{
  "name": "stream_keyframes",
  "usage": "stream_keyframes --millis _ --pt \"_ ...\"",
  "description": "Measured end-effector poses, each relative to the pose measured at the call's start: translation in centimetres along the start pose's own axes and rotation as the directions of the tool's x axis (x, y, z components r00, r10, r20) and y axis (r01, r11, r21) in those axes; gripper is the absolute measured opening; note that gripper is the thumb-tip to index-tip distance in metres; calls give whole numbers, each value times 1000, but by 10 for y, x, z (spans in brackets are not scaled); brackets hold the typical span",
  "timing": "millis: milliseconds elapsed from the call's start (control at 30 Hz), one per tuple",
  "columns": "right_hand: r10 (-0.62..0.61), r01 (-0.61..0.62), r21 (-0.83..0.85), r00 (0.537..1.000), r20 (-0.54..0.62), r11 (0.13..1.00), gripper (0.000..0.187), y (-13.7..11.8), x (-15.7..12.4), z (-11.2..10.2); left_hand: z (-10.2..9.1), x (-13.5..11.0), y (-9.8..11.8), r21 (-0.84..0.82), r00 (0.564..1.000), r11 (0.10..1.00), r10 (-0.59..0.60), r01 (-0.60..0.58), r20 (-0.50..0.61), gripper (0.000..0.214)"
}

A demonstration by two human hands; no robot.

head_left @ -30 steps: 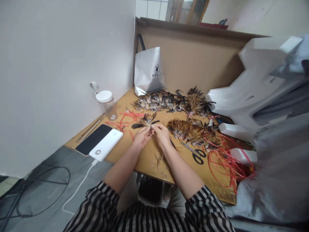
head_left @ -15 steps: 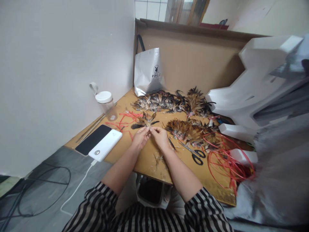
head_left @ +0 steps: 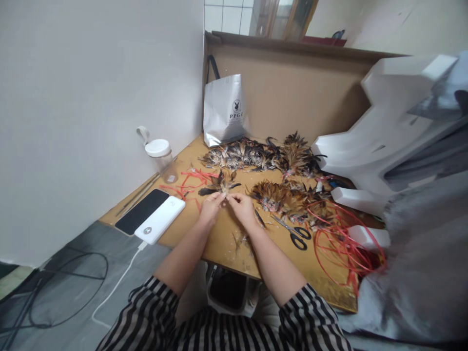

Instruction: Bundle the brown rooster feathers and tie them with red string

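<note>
Over the table (head_left: 223, 246), the left hand (head_left: 212, 207) and right hand (head_left: 242, 207) are clamping their fingertips on the feather bunch (head_left: 221, 183) at its base, presumably keeping the plumes fanning clear.

This looks like a small handcraft workspace in a makeshift corner; whether it belongs to a home or a workshop, I cannot tell. The bench (head_left: 219, 246) bears rows of feathers (head_left: 237, 155), scissors (head_left: 300, 243) and tangled red strips (head_left: 353, 251), all materials and tools of handwork. A brown panel (head_left: 300, 83) closes off the back, with white tiles (head_left: 231, 19) beyond. Everyday belongings share the surface: a phone (head_left: 141, 213), a power bank (head_left: 161, 217), a jar (head_left: 167, 163) and a silver bag (head_left: 223, 109).
</note>
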State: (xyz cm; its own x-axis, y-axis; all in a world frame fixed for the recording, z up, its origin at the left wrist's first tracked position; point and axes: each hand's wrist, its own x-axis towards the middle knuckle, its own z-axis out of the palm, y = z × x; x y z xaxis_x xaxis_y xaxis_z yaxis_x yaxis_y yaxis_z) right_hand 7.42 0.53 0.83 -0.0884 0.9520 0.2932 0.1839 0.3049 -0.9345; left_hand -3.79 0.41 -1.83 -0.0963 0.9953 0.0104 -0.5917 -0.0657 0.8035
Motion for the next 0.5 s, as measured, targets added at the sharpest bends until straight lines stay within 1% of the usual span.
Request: stream_keyframes --millis 100,167,233,367,500 --pt "23 -22 34 999 -44 999 18 3 3 -2 -1 -1 0 128 999 991 31 -32 12 15" --pt "54 -47 99 996 -68 994 19 5 5 -3 0 -2 1 194 1000 981 13 -16 16 17" --pt "99 -87 174 994 -57 981 19 5 7 -4 3 -5 2 237 1000 971 -16 10 23 19" --pt "186 -169 318 982 -24 933 19 7 7 -4 8 -7 4 250 996 966 -76 62 47 22" --pt "225 -202 414 974 -7 888 23 13 8 -2 5 -6 3 234 991 967 -119 100 69 24"
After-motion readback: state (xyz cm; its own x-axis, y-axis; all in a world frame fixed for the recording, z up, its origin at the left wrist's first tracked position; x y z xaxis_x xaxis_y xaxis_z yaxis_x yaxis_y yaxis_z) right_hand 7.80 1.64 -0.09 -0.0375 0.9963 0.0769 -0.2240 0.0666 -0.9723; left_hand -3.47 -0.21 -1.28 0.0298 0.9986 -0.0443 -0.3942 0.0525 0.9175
